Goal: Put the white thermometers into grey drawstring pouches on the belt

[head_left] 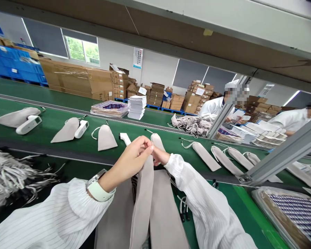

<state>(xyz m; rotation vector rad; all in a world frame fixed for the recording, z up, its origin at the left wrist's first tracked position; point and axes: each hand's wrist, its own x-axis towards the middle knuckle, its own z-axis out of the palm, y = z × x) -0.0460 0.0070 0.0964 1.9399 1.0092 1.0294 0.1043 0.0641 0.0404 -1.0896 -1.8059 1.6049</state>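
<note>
My left hand, with a watch on a pale green strap, is closed, thumb and fingers pinched at the top of a long grey drawstring pouch. My right hand meets it there, its fingers curled at the pouch's mouth and partly hidden behind the left. The pouch hangs down towards me. Below it lie more grey pouches. Just beyond my left hand, a white handheld device rests on the green conveyor belt; another grey pouch lies behind my hands.
Pouches and white devices are spaced along the belt. A heap of pouches with cords is at left. A tray of striped items stands at right, near a slanted metal post. Two co-workers sit across.
</note>
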